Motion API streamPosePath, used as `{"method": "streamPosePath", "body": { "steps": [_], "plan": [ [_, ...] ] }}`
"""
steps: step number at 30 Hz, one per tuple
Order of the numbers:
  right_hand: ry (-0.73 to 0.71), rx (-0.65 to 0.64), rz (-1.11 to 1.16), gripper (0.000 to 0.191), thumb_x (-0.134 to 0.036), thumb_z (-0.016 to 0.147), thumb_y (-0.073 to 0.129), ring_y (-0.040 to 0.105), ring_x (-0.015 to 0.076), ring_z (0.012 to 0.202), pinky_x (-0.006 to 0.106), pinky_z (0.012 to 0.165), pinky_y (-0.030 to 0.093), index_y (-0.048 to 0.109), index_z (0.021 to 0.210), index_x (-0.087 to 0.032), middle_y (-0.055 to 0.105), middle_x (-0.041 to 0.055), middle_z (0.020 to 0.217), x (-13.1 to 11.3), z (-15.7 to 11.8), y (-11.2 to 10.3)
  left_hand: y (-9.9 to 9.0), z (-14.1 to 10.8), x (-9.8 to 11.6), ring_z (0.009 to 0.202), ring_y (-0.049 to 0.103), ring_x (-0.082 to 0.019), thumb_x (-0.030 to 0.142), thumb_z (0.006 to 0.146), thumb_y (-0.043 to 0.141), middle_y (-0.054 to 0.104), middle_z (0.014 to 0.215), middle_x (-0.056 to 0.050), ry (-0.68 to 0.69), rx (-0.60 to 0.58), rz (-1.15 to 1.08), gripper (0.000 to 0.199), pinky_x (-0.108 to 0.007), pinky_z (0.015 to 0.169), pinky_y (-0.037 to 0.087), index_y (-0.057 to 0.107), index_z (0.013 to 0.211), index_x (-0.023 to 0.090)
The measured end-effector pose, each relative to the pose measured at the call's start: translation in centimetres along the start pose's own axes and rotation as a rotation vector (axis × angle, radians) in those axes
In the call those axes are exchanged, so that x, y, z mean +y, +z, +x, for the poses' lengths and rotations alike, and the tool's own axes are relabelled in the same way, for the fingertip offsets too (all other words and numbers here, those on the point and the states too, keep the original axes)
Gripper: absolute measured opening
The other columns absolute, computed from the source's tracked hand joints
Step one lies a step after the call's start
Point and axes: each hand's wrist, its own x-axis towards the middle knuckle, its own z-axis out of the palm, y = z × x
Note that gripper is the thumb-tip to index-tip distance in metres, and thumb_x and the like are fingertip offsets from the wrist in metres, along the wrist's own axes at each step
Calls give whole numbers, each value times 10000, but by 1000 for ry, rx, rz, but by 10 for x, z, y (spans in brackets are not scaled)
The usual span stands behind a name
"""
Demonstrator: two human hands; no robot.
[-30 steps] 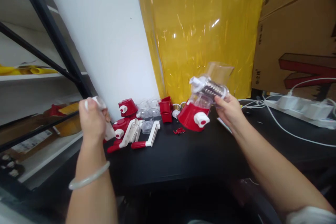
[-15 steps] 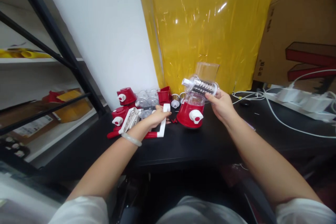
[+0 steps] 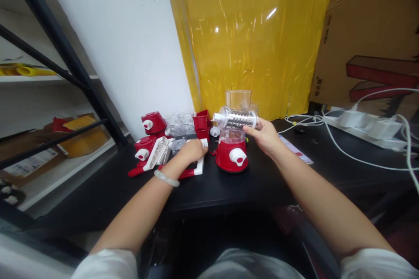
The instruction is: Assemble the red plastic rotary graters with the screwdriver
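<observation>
A rotary grater stands upright before me, with a red base point(image 3: 231, 157) and a white knob on its front. Its clear housing point(image 3: 238, 99) holds a metal grating drum point(image 3: 240, 118) lying sideways, whose white end points left. My right hand point(image 3: 264, 136) is closed on the right end of the housing, thumb in front. To the left, my left hand point(image 3: 192, 151) is closed at the white arm of a crank handle point(image 3: 199, 166) with a red grip; its fingertips are partly hidden. The handle lies low over the table, left of the base.
More red grater bases point(image 3: 153, 123), clear housings point(image 3: 180, 124), red hoppers point(image 3: 202, 124) and white-and-red parts point(image 3: 159, 153) crowd the left. A phone point(image 3: 296, 150), cables point(image 3: 347, 157) and a power strip point(image 3: 366, 133) lie right. A yellow curtain point(image 3: 248, 30) hangs behind; black shelving point(image 3: 68, 61) stands left.
The grater's housing and drum have turned from a tilt to nearly level, and the base stands straighter. My left hand stays at the crank handle. The view has shifted slightly.
</observation>
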Motion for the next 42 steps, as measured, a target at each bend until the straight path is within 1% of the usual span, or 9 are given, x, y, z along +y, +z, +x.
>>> {"method": "streamPosePath", "body": {
  "steps": [9,12,14,17,21,27,33,36,42],
  "plan": [
    [43,-74,-49,447,-432,555,938,748,262,922,456,919,571,759,899,-209,802,76,932,3,-6,5,6,0,-2,994,744,-353,465,979,529,768,1035,-246,-5,52,24,443,-377,827,535,758,982,86],
    [43,-114,-43,448,-428,569,931,749,261,938,457,933,568,764,922,-207,804,77,966,3,-8,9,-8,-2,-10,964,737,-356,595,998,450,766,990,-210,-22,357,-178,563,-424,839,543,742,1020,114],
    [54,-130,-41,450,-422,567,933,748,259,934,459,934,569,763,924,-205,803,77,976,3,-8,10,-19,-3,-17,985,726,-332,622,1007,406,762,998,-170,79,560,-431,591,-437,884,546,722,1096,131],
    [72,-133,-36,452,-392,558,939,747,251,938,460,950,566,759,931,-210,802,70,983,3,-9,12,-26,-3,-20,1107,696,-320,702,977,400,721,1200,-179,418,430,-927,670,-427,863,581,645,1264,148],
    [85,-120,-13,487,-353,526,951,743,244,955,455,972,561,752,947,-214,801,63,1003,2,-10,13,-14,-5,-4,1310,596,-364,603,795,785,579,1444,-217,682,219,-1147,889,-496,995,550,410,1498,211],
    [75,-102,15,579,-402,490,968,730,233,945,431,962,561,730,982,-210,791,57,1003,-2,-10,15,7,-9,23,1267,634,-362,416,679,918,612,1385,-178,571,338,-1216,889,-541,1049,535,432,1397,223],
    [117,-45,162,479,-559,594,907,707,221,816,404,835,583,665,841,-228,741,38,832,-9,-3,5,11,-11,13,1174,701,-334,478,650,915,652,1323,-164,525,319,-1304,907,-488,993,587,418,1363,221],
    [98,57,182,475,-558,615,895,691,221,764,410,754,589,651,859,-231,726,37,813,-10,6,-6,13,-11,7,1121,730,-324,540,647,905,667,1300,-165,525,315,-1345,928,-494,980,591,403,1361,225],
    [-151,323,51,433,-539,679,835,669,223,840,404,778,571,648,919,-231,672,24,854,-11,42,-25,17,-13,3,1148,716,-330,575,666,873,668,1310,-171,531,376,-1302,891,-459,941,608,423,1350,223]
  ]
}}
